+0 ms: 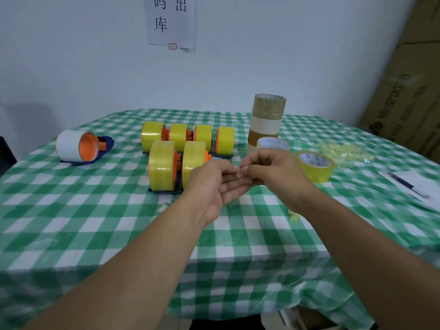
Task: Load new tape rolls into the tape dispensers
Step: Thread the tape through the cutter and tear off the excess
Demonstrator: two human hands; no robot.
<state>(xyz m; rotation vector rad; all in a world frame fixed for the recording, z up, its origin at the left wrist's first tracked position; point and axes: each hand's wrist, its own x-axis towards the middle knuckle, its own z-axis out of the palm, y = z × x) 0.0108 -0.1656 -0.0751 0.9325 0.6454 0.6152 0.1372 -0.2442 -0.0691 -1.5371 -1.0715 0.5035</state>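
Several blue-and-orange dispensers loaded with yellow tape (164,166) stand in two rows at the table's middle. One dispenser with a white roll (78,146) sits apart at the left. A stack of brown and white rolls (267,117) stands behind a loose white-cored roll (273,142) and a loose yellow roll (315,165). My left hand (214,184) and my right hand (273,172) meet above the cloth in front of the dispensers. The right fingertips pinch something tiny at the left fingers. What they hold is too small to tell.
A green-and-white checked cloth (95,222) covers the table. A pile of crumpled yellow tape scraps (342,150) lies at the right, with a pen on paper (407,184) nearer the edge. A small scrap (294,215) lies under my right wrist. Cardboard boxes (409,86) lean at the right wall.
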